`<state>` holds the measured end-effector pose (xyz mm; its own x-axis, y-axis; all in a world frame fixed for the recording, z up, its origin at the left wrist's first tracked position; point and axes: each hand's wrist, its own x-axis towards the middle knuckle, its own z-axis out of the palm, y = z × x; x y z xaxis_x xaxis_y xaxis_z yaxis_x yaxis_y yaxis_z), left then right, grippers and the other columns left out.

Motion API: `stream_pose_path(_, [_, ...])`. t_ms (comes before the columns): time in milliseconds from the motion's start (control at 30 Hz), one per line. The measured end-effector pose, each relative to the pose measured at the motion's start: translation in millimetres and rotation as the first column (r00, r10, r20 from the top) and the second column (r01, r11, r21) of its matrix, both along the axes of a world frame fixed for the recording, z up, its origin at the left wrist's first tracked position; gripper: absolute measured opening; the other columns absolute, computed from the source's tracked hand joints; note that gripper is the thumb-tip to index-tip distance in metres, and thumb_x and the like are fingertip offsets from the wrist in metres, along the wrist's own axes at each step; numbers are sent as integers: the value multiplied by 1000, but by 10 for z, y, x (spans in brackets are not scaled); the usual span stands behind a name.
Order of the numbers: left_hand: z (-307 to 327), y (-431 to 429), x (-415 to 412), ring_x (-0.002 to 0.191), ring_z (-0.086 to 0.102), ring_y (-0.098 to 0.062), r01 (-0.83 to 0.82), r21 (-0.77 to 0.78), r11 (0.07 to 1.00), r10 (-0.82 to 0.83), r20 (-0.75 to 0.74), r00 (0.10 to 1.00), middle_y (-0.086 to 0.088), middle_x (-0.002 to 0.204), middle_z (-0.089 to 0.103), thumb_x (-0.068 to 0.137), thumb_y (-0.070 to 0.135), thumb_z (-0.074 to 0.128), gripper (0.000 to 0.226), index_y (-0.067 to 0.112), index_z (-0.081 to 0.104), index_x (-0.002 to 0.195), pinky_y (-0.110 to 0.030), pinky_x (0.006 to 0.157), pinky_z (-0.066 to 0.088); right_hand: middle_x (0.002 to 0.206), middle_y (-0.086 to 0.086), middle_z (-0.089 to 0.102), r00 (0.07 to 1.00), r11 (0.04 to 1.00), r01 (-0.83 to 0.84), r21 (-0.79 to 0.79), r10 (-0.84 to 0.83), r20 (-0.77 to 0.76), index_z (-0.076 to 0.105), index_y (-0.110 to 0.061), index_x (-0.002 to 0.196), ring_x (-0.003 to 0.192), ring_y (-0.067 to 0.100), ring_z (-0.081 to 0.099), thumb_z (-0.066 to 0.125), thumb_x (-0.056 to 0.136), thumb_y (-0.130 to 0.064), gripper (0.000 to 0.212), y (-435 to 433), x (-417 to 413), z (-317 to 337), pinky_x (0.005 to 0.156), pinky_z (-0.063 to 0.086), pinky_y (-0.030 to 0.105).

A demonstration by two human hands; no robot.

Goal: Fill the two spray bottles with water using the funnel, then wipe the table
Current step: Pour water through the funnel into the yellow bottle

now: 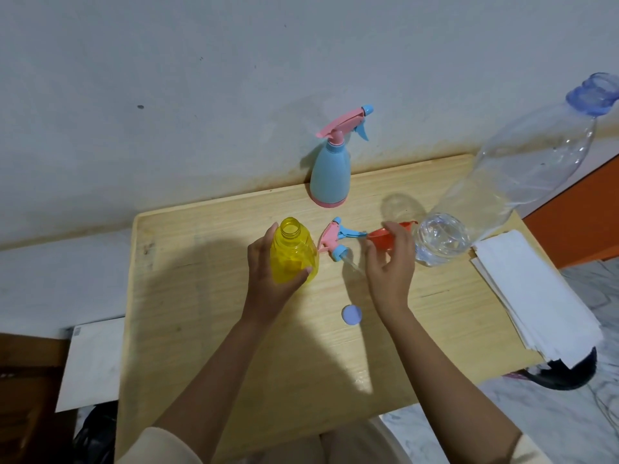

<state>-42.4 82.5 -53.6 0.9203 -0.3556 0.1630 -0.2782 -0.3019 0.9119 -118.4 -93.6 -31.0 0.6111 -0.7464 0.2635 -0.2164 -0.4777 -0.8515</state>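
A yellow spray bottle [292,252] stands uncapped near the middle of the wooden table [207,329]; my left hand [268,279] grips its body. Its pink and blue spray head [336,239] lies on the table just right of it. My right hand [390,259] pinches a red funnel [385,236] just above the table. A blue spray bottle [330,175] with its pink head on stands by the wall. A large clear water bottle [495,192] with a little water at the bottom stands at the right, its blue cap [351,315] lying on the table.
A stack of white paper towels [536,296] lies over the table's right edge. A white sheet [93,363] sits left of the table. The wall runs close behind the table.
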Motion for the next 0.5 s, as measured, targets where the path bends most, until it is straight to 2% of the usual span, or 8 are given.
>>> stream_pose_path(100, [-10,1,-2,121,35,-2,-3,1,1000,3,-8,1000,8,127,29,64,51,70,90,36,25,140,-29,97,42,142,16,36,995,996,73,50,-69,-67,35,-5,138,135,27,31,65,85,-13,62,-80,37,-45,110,26,29])
stream_pose_path(167, [-16,4,-4,121,35,-1,-3,7,1000,3,-8,1000,8,127,29,64,52,70,90,35,25,141,-30,97,43,151,15,24,985,990,107,89,-94,-143,23,-4,144,142,25,19,66,85,-18,75,-106,103,-84,110,15,20])
stream_pose_path(233, [-27,13,-3,121,35,-2,2,9,1000,-2,-7,1000,8,128,29,65,52,70,90,34,25,141,-32,98,44,155,14,14,975,987,130,95,-109,-195,15,-3,147,145,24,11,66,85,-20,82,-120,165,-132,108,11,17])
stream_pose_path(367, [-63,28,12,126,36,-8,12,9,1000,-12,3,1000,8,130,29,66,50,72,90,34,26,142,-38,102,44,157,13,12,965,981,161,108,-133,-226,10,-5,148,145,25,10,67,85,-21,86,-190,271,-209,115,17,30])
stream_pose_path(433, [-78,28,11,126,35,-6,9,12,1000,-9,17,1000,6,131,28,67,49,72,91,30,26,143,-36,102,44,156,12,15,962,976,181,120,-150,-229,12,-6,148,145,25,13,68,83,-24,88,-232,308,-232,116,22,36])
stream_pose_path(500, [-91,21,13,125,35,-5,7,22,1000,-7,33,999,4,132,28,68,50,71,90,30,26,143,-31,100,43,154,11,20,961,972,192,135,-159,-225,14,-7,147,143,24,18,70,82,-27,89,-266,337,-243,115,26,35])
